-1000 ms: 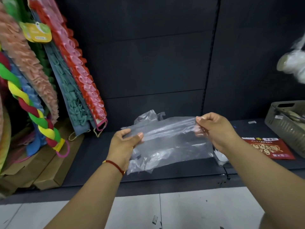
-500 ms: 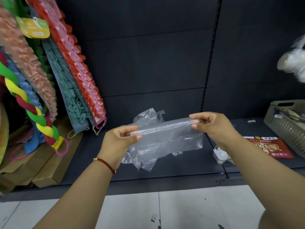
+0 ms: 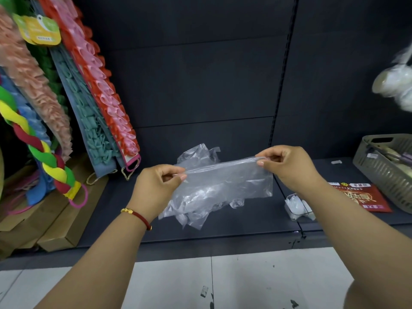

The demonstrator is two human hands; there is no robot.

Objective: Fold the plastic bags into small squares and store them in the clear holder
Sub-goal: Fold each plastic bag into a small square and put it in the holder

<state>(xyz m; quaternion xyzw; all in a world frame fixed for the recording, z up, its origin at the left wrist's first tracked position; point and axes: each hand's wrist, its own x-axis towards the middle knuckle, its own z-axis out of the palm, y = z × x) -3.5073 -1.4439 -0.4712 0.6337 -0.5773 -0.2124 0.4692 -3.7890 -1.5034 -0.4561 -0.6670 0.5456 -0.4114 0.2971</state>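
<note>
1. We hold the plastic bag [image 3: 225, 184] in the air in front of the dark shelf [image 3: 124, 210], above its front edge, so that the loose part can hang free while the top stays stretched.
2. Left hand [image 3: 156, 188] pinches the bag's top left end between thumb and fingertips; right hand [image 3: 287, 166] pinches the top right end the same way. Both are clamped on the bag.
3. We judge this two-point hold keeps the top fold straight and taut for the next fold.
4. The bag is clear and thin. Its top edge runs as a flat band between the hands; below, it hangs crumpled, with ragged ends at the lower left.
5. It is still a long strip, not yet a small square.
6. The clear holder [image 3: 297, 207] stands on the shelf, to the right of the bag and below the right wrist; some white plastic already shows inside.
</note>
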